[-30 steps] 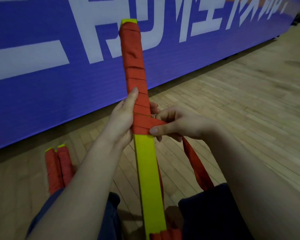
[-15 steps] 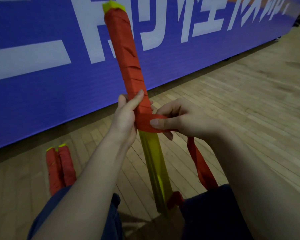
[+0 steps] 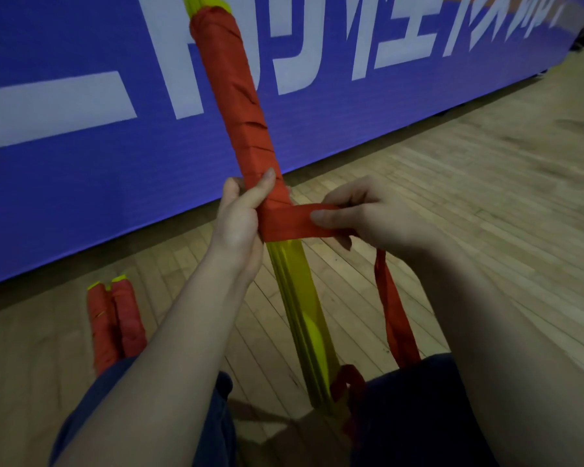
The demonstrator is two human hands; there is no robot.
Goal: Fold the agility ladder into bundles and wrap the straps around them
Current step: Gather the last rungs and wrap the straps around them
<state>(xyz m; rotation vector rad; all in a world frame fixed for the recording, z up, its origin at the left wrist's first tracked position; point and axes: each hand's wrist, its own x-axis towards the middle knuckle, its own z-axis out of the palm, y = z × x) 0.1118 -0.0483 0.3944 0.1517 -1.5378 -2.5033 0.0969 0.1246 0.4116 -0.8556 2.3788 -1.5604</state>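
Yellow ladder bundle (image 3: 299, 298) stands tilted between my knees; upper half wound in red strap (image 3: 236, 106), lower half bare. Left grip (image 3: 240, 227) curls round the bundle at the wrap's lower edge. Right grip (image 3: 368, 214) pinches the strap's free run, drawn sideways and taut; the slack hangs to my lap. Two wrapped bundles (image 3: 115, 321) lie side by side on the wooden floor (image 3: 469, 214), near the blue banner (image 3: 81, 170).

Indoor sports hall, wooden strip floor (image 3: 452, 203), blue lettered banner (image 3: 81, 163)
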